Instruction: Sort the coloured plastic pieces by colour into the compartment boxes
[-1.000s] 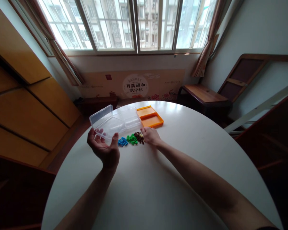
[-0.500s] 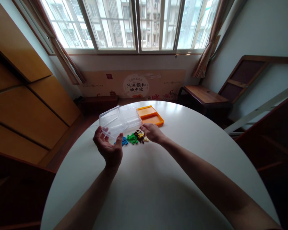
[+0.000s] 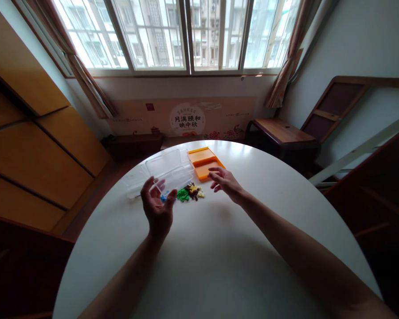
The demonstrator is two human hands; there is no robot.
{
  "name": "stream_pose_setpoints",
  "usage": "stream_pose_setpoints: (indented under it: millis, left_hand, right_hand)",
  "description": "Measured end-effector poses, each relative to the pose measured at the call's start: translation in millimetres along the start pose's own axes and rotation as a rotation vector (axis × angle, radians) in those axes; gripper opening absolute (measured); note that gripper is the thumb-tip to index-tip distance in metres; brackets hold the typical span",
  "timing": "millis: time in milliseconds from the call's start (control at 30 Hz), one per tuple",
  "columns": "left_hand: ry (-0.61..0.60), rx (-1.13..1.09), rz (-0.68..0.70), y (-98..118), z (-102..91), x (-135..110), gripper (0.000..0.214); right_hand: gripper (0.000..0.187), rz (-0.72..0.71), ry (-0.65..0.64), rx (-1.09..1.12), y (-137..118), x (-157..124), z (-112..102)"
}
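Observation:
My left hand (image 3: 158,207) is raised palm-up, fingers curled on the near edge of a clear plastic box (image 3: 169,170) with its lid swung open. The box hangs tilted just behind small piles of pieces on the white round table (image 3: 199,248): blue pieces (image 3: 163,197) partly hidden by my thumb, green pieces (image 3: 182,195), and brown and yellow pieces (image 3: 194,190). My right hand (image 3: 224,181) hovers to the right of the piles with fingers spread and nothing in it, close to an orange tray (image 3: 203,162).
A clear plastic part (image 3: 133,184) lies left of the box. Behind the table are a wooden bench (image 3: 282,130), a printed board (image 3: 186,118) under the window, and wooden cabinets (image 3: 36,150) at the left.
My left hand has carried the clear box to the right, towards the piles. My right hand has lifted off the brown pile, moved right and opened its fingers.

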State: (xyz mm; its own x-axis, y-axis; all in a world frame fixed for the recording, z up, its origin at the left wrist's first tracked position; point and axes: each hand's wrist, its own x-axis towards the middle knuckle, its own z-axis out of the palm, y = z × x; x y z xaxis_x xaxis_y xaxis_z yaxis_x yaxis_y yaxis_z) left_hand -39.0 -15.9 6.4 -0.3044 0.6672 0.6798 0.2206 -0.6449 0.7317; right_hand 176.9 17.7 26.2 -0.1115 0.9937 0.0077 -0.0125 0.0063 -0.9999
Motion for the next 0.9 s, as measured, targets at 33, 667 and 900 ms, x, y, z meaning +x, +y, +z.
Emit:
stream_pose_setpoints:
  millis: [33, 667, 900]
  left_hand:
    - [-0.068, 0.005, -0.002, 0, 1.5, -3, 0.054]
    - [-0.103, 0.515, 0.095, 10, 0.8, -5, 0.030]
    - [0.196, 0.604, 0.045, 5, -19.1, 18, 0.034]
  right_hand:
    - [0.037, 0.041, -0.054, 0.085, -1, -7, 1]
    - [0.032, 0.154, 0.576, -0.887, 2, 15, -90]
    - [0.032, 0.189, 0.531, -0.923, 5, 62, -57]
